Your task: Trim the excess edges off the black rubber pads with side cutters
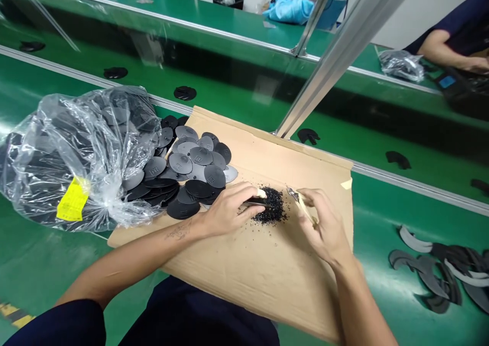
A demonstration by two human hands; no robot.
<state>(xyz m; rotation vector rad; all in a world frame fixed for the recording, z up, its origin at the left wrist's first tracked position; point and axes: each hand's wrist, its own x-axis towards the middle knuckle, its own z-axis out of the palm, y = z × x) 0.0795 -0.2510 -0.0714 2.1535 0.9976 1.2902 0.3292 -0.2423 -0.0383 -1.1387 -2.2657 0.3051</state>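
Markings: one yellow label [72, 201] on the clear bag [95, 132], its print too small to read; several of the loose discs [196, 157] carry a raised mark, likewise illegible. Count: one bag, one pair of nippers [302, 203], one pile of scraps [272, 206]; six dark parts [185, 92] lie singly beyond the metal rail [416, 189]; discs and curved pieces [439, 269] overlap too much to count. The left hand [235, 206] pinches a black part [255, 202], seen nearly edge-on, at the left side of the scraps. The right hand [321, 226] grips the nippers just right of them; whether their tips meet cannot be told. Edges: the cardboard [237, 272] reaches out over the person's lap; it is bare in front of the scraps, and open bench [372, 223] separates it from the curved pieces.
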